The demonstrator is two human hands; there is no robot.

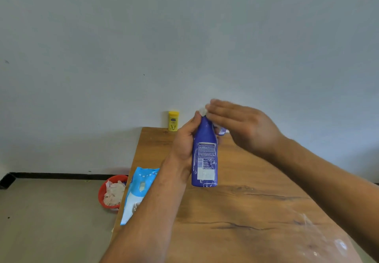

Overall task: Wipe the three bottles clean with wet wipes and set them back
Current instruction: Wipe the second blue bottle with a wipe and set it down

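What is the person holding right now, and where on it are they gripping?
The left hand holds the blue bottle upright by its upper body, clear of the table. The right hand presses a white wipe onto the bottle's top.

Red bowl (105, 193) of crumpled tissues (114, 193) on grey floor (51, 221), beside wooden table (246, 211); pale wall (184, 37) behind.

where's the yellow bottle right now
In the head view the yellow bottle stands upright at the far left corner of the wooden table, against the wall, just left of the raised blue bottle.
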